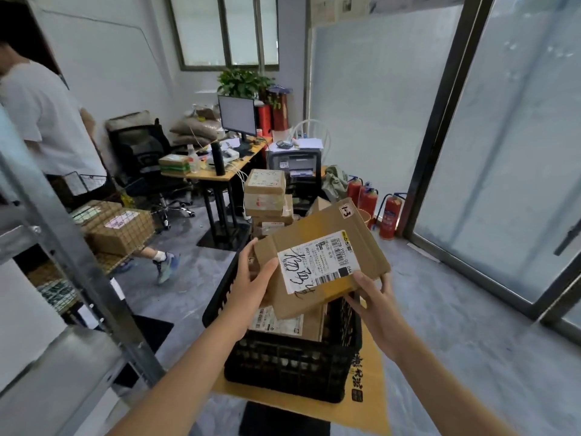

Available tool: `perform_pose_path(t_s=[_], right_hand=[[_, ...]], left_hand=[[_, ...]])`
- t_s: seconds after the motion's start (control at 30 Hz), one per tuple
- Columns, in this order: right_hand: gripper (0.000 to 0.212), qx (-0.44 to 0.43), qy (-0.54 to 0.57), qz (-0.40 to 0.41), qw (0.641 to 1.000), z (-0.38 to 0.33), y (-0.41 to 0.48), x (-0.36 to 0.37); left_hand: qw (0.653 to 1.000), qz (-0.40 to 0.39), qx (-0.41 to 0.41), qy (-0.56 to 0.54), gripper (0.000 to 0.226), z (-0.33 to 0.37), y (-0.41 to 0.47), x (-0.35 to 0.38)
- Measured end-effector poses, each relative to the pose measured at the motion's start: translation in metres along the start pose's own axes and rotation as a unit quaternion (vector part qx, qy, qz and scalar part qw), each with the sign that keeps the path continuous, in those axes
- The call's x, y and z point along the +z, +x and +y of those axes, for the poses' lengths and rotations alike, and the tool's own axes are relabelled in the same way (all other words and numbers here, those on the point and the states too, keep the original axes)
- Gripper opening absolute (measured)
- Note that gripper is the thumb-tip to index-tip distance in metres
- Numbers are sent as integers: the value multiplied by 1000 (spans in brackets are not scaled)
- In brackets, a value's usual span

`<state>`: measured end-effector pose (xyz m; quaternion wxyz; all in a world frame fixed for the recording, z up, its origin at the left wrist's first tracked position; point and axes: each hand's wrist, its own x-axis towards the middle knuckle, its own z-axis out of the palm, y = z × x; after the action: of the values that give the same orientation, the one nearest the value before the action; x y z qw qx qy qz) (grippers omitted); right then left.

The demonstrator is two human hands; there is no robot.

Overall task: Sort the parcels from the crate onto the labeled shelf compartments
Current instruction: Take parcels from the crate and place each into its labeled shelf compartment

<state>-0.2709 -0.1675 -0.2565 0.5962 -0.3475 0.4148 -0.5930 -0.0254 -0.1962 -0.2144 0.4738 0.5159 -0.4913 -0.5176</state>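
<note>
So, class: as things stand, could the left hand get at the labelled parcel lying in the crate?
Probably not: the left hand helps hold the flat cardboard parcel, which hangs right above the lower parcel in the crate.

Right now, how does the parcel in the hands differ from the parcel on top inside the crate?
The held parcel is lifted and tilted, gripped by left hand and right hand; the crate parcel lies flat in the black crate. The held one's label shows fully; the other's is partly covered. Both are brown cardboard.
</note>
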Motion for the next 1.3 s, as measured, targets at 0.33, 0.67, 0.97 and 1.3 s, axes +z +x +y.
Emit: perform_pose_path(t_s=[0.33, 0.67, 0.97, 1.3], right_hand=[[82, 3, 39, -110, 993, 0, -18, 17], [113, 68, -97, -230, 966, 62, -55, 69], [107, 73, -105, -381, 916, 76, -84, 177], [98, 19, -126, -510, 851, 100, -158, 324]], left_hand=[[997, 61, 1, -40, 52, -6, -54, 20], [978, 203, 51, -28, 49, -40, -122, -17], [933, 342, 99, 60, 57, -20, -217, -123], [905, 384, 117, 142, 34, 17, -391, -244]])
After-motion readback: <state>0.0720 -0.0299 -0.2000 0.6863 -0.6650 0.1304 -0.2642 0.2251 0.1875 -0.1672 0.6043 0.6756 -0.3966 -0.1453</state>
